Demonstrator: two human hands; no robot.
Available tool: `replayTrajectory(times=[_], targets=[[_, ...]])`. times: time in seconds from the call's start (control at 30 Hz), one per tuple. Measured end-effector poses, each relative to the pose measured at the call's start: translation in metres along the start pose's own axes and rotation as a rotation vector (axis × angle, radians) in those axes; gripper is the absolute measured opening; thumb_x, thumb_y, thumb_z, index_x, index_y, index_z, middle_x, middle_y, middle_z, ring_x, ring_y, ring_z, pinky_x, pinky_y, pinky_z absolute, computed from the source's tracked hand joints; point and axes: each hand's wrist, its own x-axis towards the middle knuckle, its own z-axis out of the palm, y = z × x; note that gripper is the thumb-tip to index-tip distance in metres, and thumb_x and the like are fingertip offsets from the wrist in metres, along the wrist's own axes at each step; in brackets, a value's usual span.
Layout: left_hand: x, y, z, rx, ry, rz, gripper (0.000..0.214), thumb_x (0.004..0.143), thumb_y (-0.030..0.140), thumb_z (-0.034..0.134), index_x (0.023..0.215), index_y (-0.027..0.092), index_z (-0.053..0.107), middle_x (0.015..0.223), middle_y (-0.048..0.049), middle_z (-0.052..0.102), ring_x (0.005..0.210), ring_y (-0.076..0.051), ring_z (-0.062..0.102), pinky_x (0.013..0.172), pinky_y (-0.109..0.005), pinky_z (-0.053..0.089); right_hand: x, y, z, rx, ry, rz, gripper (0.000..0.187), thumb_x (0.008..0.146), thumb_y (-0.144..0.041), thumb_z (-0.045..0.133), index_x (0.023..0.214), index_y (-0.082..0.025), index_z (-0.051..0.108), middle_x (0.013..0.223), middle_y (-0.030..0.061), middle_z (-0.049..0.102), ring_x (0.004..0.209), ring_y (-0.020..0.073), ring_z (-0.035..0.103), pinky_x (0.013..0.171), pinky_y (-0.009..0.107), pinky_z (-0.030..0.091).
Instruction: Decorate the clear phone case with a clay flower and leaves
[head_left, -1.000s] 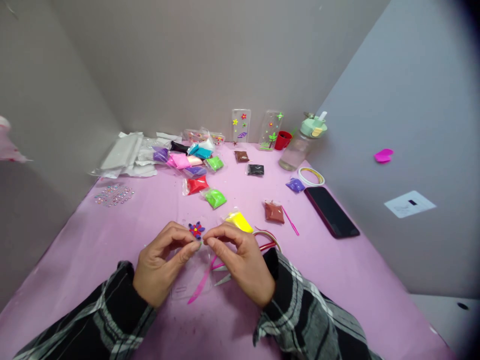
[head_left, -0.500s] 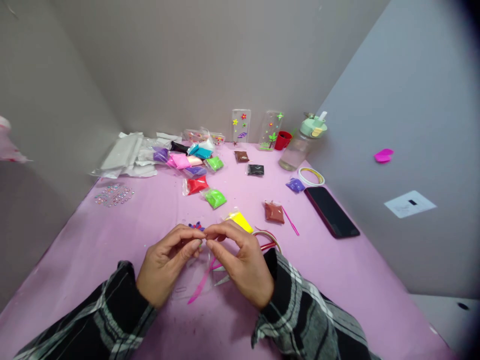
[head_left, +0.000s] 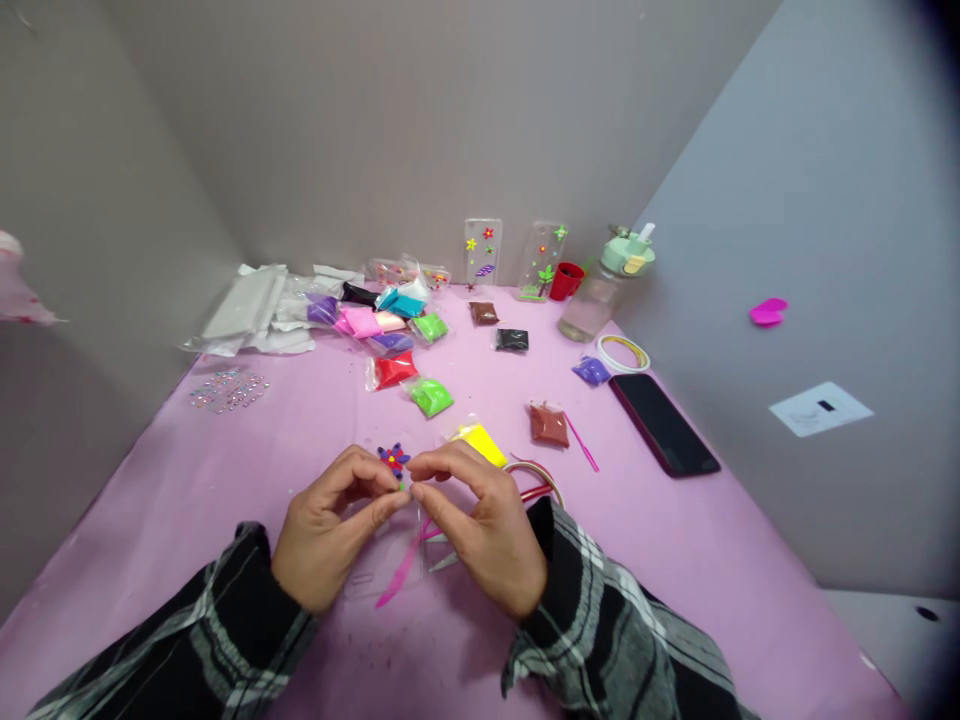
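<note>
My left hand (head_left: 330,530) pinches a tiny piece of green clay (head_left: 401,486) between thumb and forefinger. Against it, my right hand (head_left: 484,525) curls thumb and forefinger toward each other in a loose pinch; anything between those tips is too small to make out. Just beyond the fingers is a purple and red clay flower (head_left: 392,459) with a yellow centre. It sits on a clear phone case (head_left: 375,560), partly hidden under my hands. A pink plastic clay knife (head_left: 399,575) lies across the case, and scissors (head_left: 442,563) show partly beneath my right hand.
Beyond my hands lie clay packets: yellow (head_left: 480,443), brown (head_left: 549,425), green (head_left: 430,397) and red (head_left: 393,370). A phone (head_left: 664,425), tape roll (head_left: 622,354) and bottle (head_left: 592,300) stand rightward. Decorated cases (head_left: 482,252) lean on the back wall; rhinestones (head_left: 229,391) lie left.
My left fingertips have shifted slightly down and drawn together on the green clay. The clay flower, mostly covered before, now shows in full. My right hand has barely moved.
</note>
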Motion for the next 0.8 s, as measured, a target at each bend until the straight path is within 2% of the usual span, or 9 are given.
replayTrajectory(times=[0.17,0.33,0.43,0.6,0.8], targets=[[0.001,0.001,0.001,0.060,0.012,0.092,0.009,0.082,0.015,0.069,0.076,0.020,0.064,0.074,0.0020,0.057,0.069,-0.012,0.056,0.065,-0.022,0.046,0.004,0.001,0.000,0.073,-0.044,0.110,0.007,0.088,-0.016,0.065,0.091,-0.017,0.071,0.089,0.0028,0.069,0.086,0.0163,0.060,0.082,0.031,0.046],[0.001,-0.003,0.000,0.097,-0.009,0.141,0.011,0.084,0.012,0.067,0.080,0.023,0.067,0.078,0.0021,0.058,0.075,-0.012,0.058,0.070,-0.022,0.046,0.006,0.006,0.000,0.286,-0.140,0.234,0.010,0.088,-0.023,0.064,0.089,-0.015,0.072,0.086,0.0027,0.069,0.082,0.0146,0.060,0.078,0.027,0.046],[0.001,-0.006,-0.003,0.113,-0.036,0.181,0.016,0.085,0.010,0.066,0.087,0.025,0.070,0.082,0.0018,0.061,0.079,-0.012,0.059,0.073,-0.021,0.047,0.006,0.009,0.000,0.359,-0.154,0.274,0.013,0.087,-0.026,0.066,0.089,-0.015,0.072,0.085,0.0021,0.069,0.080,0.0138,0.060,0.077,0.027,0.046],[0.001,-0.007,-0.005,0.115,-0.039,0.198,0.020,0.086,0.010,0.065,0.092,0.028,0.072,0.085,0.0024,0.064,0.082,-0.011,0.060,0.076,-0.021,0.048,0.006,0.010,0.000,0.318,-0.119,0.245,0.015,0.088,-0.029,0.064,0.089,-0.016,0.072,0.088,0.0033,0.069,0.084,0.0162,0.061,0.079,0.030,0.047],[0.000,-0.006,-0.005,0.113,-0.063,0.164,0.018,0.088,0.013,0.065,0.094,0.028,0.072,0.089,0.0018,0.066,0.085,-0.012,0.062,0.079,-0.022,0.049,0.003,0.005,-0.001,0.109,-0.007,0.096,0.008,0.089,-0.019,0.064,0.092,-0.019,0.071,0.090,0.0008,0.070,0.088,0.0153,0.061,0.083,0.030,0.045]])
